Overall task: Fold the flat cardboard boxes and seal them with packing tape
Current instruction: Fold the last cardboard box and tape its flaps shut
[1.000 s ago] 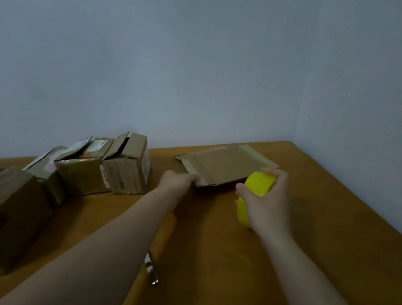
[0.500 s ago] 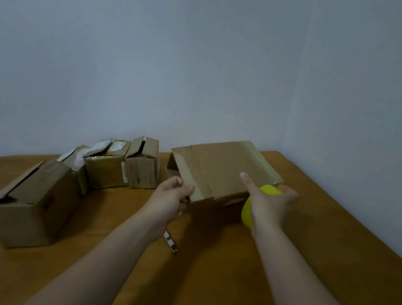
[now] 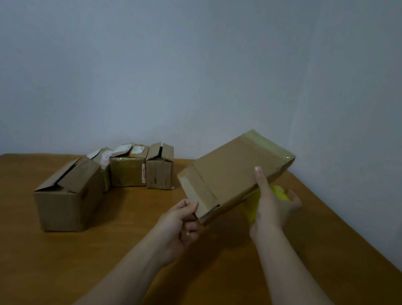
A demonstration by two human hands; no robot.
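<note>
A flat brown cardboard box (image 3: 230, 178) is raised off the wooden table (image 3: 7, 253), tilted with its far end high. My left hand (image 3: 179, 224) pinches its near corner. My right hand (image 3: 271, 205) holds a yellow roll of packing tape (image 3: 280, 192) under the box, and its thumb presses on the box's right edge. Most of the roll is hidden by the box and my palm.
Several folded cardboard boxes stand on the left half of the table: a large one (image 3: 69, 197) nearest, smaller ones (image 3: 159, 169) in a row behind it by the wall. The walls meet in a corner behind the table's far right end.
The flat box has gone from lying on the table to being lifted and tilted up toward me. Both hands have risen with it, the right still holding the tape.
</note>
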